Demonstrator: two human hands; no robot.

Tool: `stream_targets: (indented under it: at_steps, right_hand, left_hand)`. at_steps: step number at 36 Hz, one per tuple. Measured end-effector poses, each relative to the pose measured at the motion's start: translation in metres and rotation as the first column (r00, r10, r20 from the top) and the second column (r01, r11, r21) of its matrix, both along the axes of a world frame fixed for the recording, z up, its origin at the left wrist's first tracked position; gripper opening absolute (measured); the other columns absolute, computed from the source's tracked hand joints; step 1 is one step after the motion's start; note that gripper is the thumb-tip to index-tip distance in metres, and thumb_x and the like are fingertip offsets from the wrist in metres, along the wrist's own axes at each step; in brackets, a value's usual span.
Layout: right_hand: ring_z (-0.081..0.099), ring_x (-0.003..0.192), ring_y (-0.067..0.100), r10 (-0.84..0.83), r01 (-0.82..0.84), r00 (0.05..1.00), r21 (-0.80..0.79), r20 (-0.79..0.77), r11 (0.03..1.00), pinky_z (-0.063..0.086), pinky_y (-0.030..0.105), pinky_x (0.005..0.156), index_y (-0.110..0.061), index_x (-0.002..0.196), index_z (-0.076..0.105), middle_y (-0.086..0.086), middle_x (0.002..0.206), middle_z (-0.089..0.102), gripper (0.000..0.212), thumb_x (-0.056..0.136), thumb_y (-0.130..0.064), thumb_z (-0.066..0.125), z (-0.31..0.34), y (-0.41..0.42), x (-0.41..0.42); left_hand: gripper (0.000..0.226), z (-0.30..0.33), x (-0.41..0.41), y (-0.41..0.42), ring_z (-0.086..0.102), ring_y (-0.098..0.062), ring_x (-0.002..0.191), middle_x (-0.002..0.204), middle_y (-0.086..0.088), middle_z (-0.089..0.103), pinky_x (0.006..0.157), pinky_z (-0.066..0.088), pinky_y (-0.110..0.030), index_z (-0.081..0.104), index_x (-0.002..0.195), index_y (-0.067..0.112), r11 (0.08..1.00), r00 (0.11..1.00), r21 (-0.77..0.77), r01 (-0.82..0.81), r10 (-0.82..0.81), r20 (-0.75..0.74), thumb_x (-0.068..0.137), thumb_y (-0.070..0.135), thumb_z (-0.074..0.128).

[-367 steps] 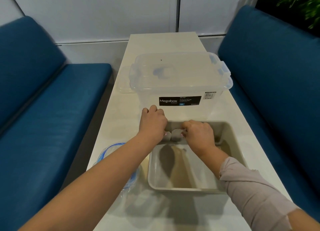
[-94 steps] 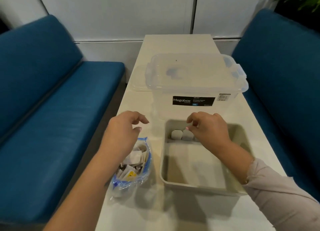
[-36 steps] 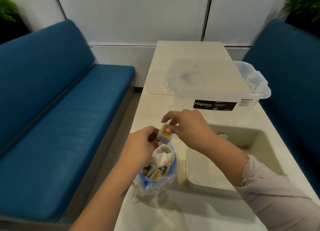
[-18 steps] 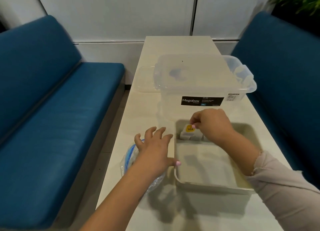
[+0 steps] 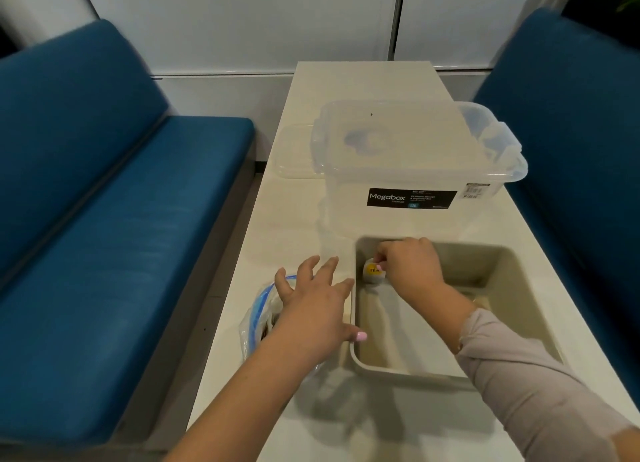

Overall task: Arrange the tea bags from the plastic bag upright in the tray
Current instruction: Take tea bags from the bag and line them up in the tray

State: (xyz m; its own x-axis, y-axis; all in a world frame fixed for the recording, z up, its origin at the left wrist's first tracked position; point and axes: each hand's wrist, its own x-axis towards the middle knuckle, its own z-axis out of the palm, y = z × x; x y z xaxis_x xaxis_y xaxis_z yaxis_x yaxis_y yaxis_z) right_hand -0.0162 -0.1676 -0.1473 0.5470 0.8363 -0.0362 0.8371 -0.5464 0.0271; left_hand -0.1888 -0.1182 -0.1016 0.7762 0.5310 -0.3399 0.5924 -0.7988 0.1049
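A beige tray sits on the table in front of me. My right hand is inside its far left corner, pinching a tea bag with a yellow label that stands upright against the wall. My left hand hovers with fingers spread over the tray's left rim, thumb at the rim. Beneath it lies the clear plastic bag with a blue zip edge, mostly hidden by the hand. Other tea bags in the tray are hidden behind my right hand.
A clear Megabox storage box with its lid on stands just beyond the tray. A second clear lid lies to its left. Blue benches flank the narrow table on both sides.
My right hand has carried the yellow-labelled tea bag from above the bag into the tray's far left corner and lowered it there. My left hand stays spread by the tray's rim.
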Motion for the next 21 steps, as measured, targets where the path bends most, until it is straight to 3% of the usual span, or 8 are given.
stream_targets:
  at_steps: [15, 21]
  right_hand:
    - [0.058, 0.096, 0.019, 0.013, -0.013, 0.999, 0.017, 0.030, 1.000, 0.037, 0.033, 0.085, -0.030, 0.106, 0.062, -0.003, 0.099, 0.066, 0.016, 0.093, -0.028, 0.054, -0.0038, 0.0000, -0.0012]
    - [0.057, 0.098, 0.019, 0.008, -0.008, 1.000, 0.033, -0.005, 0.999, 0.035, 0.032, 0.087, -0.030, 0.107, 0.063, -0.004, 0.101, 0.066, 0.018, 0.092, -0.026, 0.053, -0.0018, -0.0031, 0.0005]
  left_hand:
    - [0.075, 0.0024, -0.0026, 0.0007, -0.007, -0.021, 0.145, 0.159, 0.007, 0.002, 0.111, -0.002, -0.058, 0.027, 0.145, 0.038, 0.999, 0.999, -0.037, -0.027, 0.029, 0.043, 0.080, 0.062, 0.057]
    - [0.049, 0.0052, -0.0063, 0.0085, 0.003, -0.012, 0.143, 0.155, 0.014, 0.018, 0.110, 0.001, -0.049, 0.039, 0.137, 0.042, 0.993, 0.977, -0.046, -0.105, 0.112, 0.181, 0.091, 0.043, 0.055]
